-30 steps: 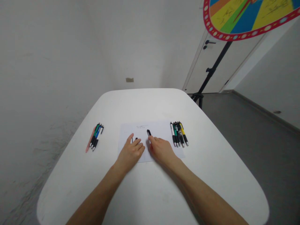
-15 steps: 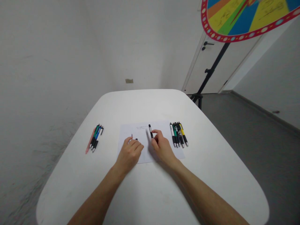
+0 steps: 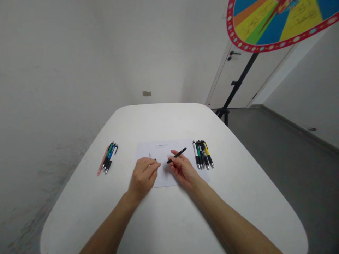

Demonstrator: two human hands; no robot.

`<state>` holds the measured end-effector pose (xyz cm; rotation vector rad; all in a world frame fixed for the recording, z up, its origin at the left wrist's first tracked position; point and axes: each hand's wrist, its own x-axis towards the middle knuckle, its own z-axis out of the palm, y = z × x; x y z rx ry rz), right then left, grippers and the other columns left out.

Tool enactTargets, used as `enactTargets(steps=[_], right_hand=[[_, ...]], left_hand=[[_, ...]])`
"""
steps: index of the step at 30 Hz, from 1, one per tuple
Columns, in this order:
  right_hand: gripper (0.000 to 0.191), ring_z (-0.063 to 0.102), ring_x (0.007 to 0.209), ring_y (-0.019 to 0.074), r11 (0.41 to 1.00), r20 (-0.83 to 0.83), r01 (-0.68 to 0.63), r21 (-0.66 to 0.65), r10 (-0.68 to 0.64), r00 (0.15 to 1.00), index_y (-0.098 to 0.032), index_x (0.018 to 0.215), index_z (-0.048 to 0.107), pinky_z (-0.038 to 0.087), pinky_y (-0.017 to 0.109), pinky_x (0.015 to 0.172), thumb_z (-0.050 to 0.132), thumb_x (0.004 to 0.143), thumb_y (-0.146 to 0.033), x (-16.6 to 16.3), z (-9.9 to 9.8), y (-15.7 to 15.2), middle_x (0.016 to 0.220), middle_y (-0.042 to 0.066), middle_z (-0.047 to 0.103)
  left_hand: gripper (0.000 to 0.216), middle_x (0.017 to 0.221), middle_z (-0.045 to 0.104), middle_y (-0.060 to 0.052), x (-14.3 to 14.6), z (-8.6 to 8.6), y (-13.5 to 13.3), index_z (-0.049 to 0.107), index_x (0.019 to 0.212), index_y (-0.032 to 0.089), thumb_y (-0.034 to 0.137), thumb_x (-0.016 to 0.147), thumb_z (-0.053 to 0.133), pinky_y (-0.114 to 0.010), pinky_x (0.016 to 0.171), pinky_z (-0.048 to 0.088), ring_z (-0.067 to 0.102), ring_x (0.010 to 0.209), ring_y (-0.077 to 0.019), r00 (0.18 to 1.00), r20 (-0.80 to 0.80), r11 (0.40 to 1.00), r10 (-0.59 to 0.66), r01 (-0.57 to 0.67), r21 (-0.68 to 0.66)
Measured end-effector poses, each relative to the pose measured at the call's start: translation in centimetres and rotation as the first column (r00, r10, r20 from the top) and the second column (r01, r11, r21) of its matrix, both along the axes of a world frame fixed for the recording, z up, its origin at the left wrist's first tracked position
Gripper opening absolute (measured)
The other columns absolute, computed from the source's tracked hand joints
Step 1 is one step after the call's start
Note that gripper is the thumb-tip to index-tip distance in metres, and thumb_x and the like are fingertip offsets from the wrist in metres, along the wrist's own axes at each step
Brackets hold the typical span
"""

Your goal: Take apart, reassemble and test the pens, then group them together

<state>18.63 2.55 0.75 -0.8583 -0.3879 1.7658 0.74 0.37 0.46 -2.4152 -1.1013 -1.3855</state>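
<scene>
My right hand pinches a black pen above the sheet of paper. The pen slants, its upper end to the right and its lower end towards my left hand. Over the left part of the sheet, my left hand has its fingers drawn together. A thin dark stick like a pen refill shows just beyond its knuckles, and a small black piece shows by the fingertips. Whether the fingers hold either one is hidden. Small print lies at the top of the paper.
Several pens lie side by side at the paper's right edge. To the left is another group of pens with a pink strip-like one. The white table has rounded corners. A colourful wheel on a black stand rises behind right.
The pen in my right hand has turned from nearly upright to slanting right, and the fingers have shifted on it. My left hand has rolled slightly, its fingers closer together.
</scene>
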Motion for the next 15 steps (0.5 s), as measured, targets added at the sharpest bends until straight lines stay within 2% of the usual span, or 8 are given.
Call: enactTargets(steps=[5, 15], right_hand=[[0.034, 0.065, 0.058, 0.0077, 0.999, -0.074, -0.028, 0.023, 0.03, 0.997, -0.018, 0.086, 0.057, 0.054, 0.014, 0.055, 0.082, 0.064, -0.01, -0.12, -0.38, -0.09, 0.075, 0.002, 0.073], [0.04, 0.065, 0.06, 0.0084, 0.992, -0.069, -0.099, 0.074, 0.104, 0.992, -0.018, 0.083, 0.057, 0.053, 0.017, 0.056, 0.089, 0.059, -0.017, -0.59, -0.37, -0.68, 0.076, 0.0, 0.072]], left_hand=[[0.016, 0.087, 0.07, -0.004, 0.04, 0.11, -0.12, 0.063, 0.095, 0.019, 0.006, 0.089, 0.057, -0.034, 0.081, 0.052, 0.063, 0.086, -0.0165, 0.999, 0.029, 0.999, -0.033, 0.033, -0.006], [0.015, 0.084, 0.071, -0.004, 0.24, 0.45, -0.06, 0.063, 0.092, 0.019, 0.006, 0.088, 0.058, -0.032, 0.079, 0.052, 0.066, 0.082, -0.0162, 0.999, 0.039, 0.999, -0.038, 0.038, 0.014]])
